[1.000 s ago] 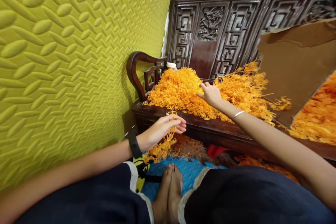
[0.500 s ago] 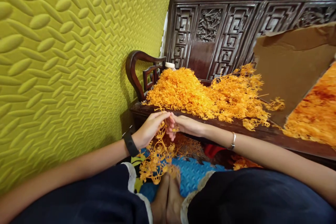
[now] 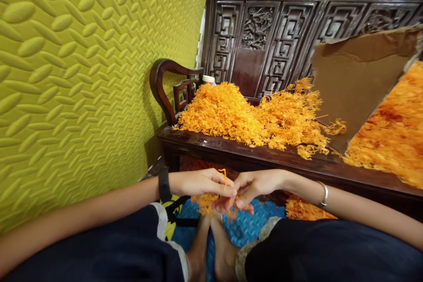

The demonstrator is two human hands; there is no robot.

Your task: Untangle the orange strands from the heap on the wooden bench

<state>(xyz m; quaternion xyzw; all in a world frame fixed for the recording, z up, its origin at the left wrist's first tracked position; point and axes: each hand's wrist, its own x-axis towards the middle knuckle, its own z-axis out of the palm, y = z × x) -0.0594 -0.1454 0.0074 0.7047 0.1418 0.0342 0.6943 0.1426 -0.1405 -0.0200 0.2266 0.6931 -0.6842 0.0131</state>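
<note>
My left hand (image 3: 211, 183) is closed on a cluster of curly orange strands (image 3: 205, 202); one strand pokes up above its fingers and the rest hangs below. Meeting it from the right, my right hand (image 3: 256, 187) has its thumb and fingers bent at the fingertips of the left, with orange bits beneath them. Whether the right fingers grip a strand is blurred. Beyond both hands, a large heap of orange strands (image 3: 228, 112) lies on the dark wooden bench (image 3: 198, 141).
A cardboard sheet (image 3: 353, 79) leans on the bench, with more orange strands (image 3: 393, 136) at its right. A white-lidded jar (image 3: 208, 79) stands behind the heap. The yellow textured mat (image 3: 82, 88) rises at left. Bare feet rest on a blue mat (image 3: 244, 229).
Both hands have come down and nearer to me, away from the bench edge. The orange cluster now hangs lower and mostly behind the fingers.
</note>
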